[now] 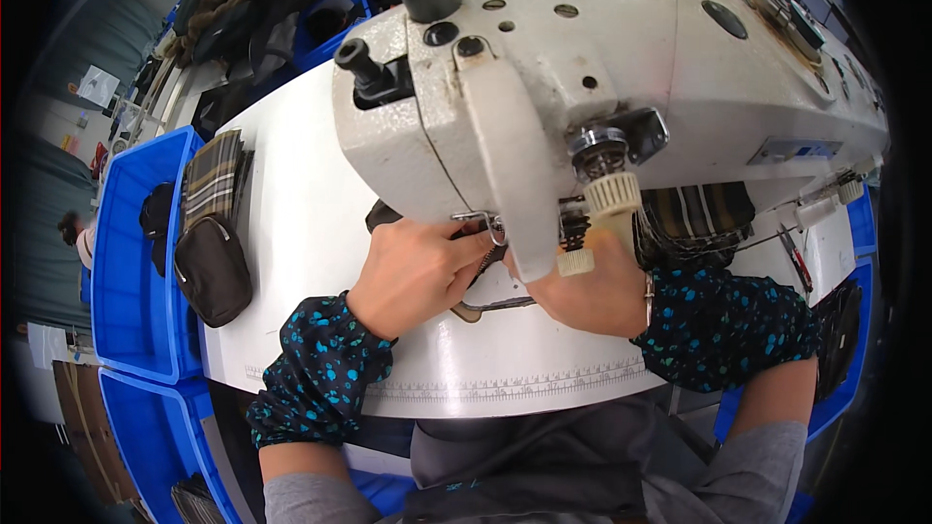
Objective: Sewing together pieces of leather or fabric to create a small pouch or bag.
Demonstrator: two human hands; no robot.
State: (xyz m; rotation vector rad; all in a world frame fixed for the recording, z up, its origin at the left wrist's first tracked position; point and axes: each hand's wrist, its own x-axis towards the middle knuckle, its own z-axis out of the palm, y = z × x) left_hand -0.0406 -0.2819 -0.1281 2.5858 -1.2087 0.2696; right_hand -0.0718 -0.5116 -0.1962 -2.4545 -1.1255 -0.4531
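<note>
A white industrial sewing machine (621,68) spans the view above both my hands. My left hand (417,267) is closed, its thumb and fingers pinched on a dark fabric piece (482,272) close to the needle area. A toothed strip like a zipper shows along that piece, and a tan edge peeks out below it. My right hand (587,286) rests on the other side of the needle area, behind the machine's tension dials. Its fingers are mostly hidden by the machine head, so their grip does not show.
At left, a small dark zippered pouch (214,272) and plaid fabric pieces (211,180) lie by a blue bin (146,262). More plaid pieces (699,218) are stacked beyond my right wrist. A red-and-black tool (796,260) lies at right. A printed ruler (524,386) follows the table's front edge.
</note>
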